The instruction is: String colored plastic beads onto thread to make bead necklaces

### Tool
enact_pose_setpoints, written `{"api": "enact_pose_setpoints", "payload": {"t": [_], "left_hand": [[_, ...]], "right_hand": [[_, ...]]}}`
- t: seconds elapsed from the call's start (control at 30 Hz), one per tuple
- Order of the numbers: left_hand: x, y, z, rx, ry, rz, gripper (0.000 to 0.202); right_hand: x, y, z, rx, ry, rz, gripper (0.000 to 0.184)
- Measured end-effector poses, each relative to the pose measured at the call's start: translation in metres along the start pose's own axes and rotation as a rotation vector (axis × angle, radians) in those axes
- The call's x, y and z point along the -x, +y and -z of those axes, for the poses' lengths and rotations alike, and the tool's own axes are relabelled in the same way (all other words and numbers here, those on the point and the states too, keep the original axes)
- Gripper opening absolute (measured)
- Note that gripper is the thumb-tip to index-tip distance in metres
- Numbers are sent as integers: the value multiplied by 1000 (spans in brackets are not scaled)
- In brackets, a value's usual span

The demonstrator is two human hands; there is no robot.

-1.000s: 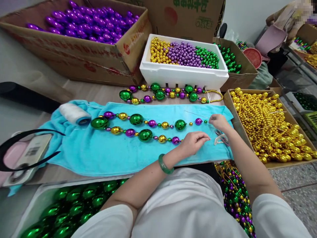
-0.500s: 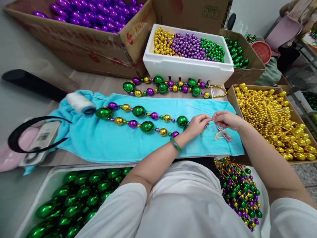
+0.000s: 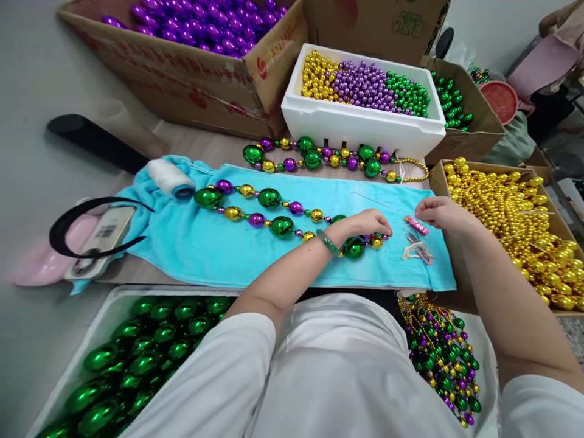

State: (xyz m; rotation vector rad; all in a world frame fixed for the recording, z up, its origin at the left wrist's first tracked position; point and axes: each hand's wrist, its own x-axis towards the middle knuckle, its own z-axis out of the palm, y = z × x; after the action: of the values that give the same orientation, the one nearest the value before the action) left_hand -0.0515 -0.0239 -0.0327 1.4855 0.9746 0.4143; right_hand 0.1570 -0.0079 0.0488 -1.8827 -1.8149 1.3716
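A strand of green, purple and gold beads (image 3: 281, 227) lies in a long loop on a turquoise towel (image 3: 255, 261). My left hand (image 3: 371, 224), a green bangle at its wrist, is closed at the strand's right end, its fingertips against the last small beads. To the right, my right hand (image 3: 440, 213) is raised in a pinch; whatever is between its fingers is too fine to make out. Between and below the hands lie a small pink packet (image 3: 416, 225) and a pink-edged tool with pale string (image 3: 422, 251). A thin needle-like wire (image 3: 371, 199) rests behind my left hand.
Behind the towel lies another beaded necklace (image 3: 312, 159), before a white foam box (image 3: 360, 125) of small beads. Gold bead strings fill a carton (image 3: 440, 176) at right. A thread spool (image 3: 168, 177) and black headband (image 3: 57, 234) sit left. Large green beads (image 3: 150, 362) are below.
My hands have drawn apart: the left moved slightly down toward the bead end, the right moved away rightward. The pink packet has come into sight. The whole view has shifted a little.
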Motion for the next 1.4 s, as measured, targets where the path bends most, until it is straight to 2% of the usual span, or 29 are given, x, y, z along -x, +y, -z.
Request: {"api": "enact_pose_setpoints", "payload": {"t": [0.13, 0.2, 0.23, 0.3, 0.37, 0.4, 0.47, 0.6, 0.8, 0.9, 0.93, 1.0, 1.03, 1.13, 1.2, 1.27, 1.3, 1.37, 1.4], "left_hand": [[-5, 4, 1, -49, 47, 43, 11], [-7, 6, -2, -92, 58, 65, 10], [-8, 7, -3, -119, 61, 69, 10], [-10, 8, -6, -168, 71, 61, 12], [-11, 7, -8, -199, 87, 52, 12], [-11, 6, -8, -206, 93, 54, 12], [-11, 4, -6, -200, 91, 58, 11], [-10, 0, 2, -175, 61, 62, 12], [-3, 2, 20, -181, -56, 61, 16], [1, 8, 24, -203, -84, 48, 9], [4, 10, 27, -222, -50, 37, 4], [20, 13, 37, -318, 118, -10, 16], [33, 13, 47, -386, 257, -38, 25], [92, -5, 96, -542, 663, -31, 35], [141, -30, 138, -664, 955, 137, 38], [191, -60, 174, -780, 1141, 424, 43], [213, -74, 186, -806, 1145, 593, 47], [250, -97, 199, -769, 1015, 855, 56], [262, -104, 200, -723, 934, 922, 60]], "right_hand": [[-3, 10, 2, 353, 203, -14, 6], [-5, 13, -10, 406, 263, 76, 14], [-6, 14, -19, 370, 232, 145, 23], [-7, 14, -39, 265, 70, 250, 34], [-10, 15, -55, 208, -87, 227, 32], [-12, 15, -60, 215, -114, 198, 29], [-15, 16, -65, 269, -75, 171, 24], [-18, 18, -66, 356, 26, 210, 24], [-9, 19, -76, 534, 65, 381, 23], [-8, 16, -80, 566, 94, 385, 23], [-9, 14, -80, 573, 105, 356, 23], [-13, 14, -77, 583, 122, 277, 23], [-16, 15, -74, 581, 128, 237, 23], [-24, 24, -65, 535, 126, 163, 24], [-29, 36, -58, 480, 113, 137, 26], [-32, 49, -53, 393, 117, 113, 26], [-33, 57, -51, 307, 133, 79, 25], [-36, 71, -49, 186, 149, 51, 26], [-38, 77, -48, 167, 133, 38, 26]]}}
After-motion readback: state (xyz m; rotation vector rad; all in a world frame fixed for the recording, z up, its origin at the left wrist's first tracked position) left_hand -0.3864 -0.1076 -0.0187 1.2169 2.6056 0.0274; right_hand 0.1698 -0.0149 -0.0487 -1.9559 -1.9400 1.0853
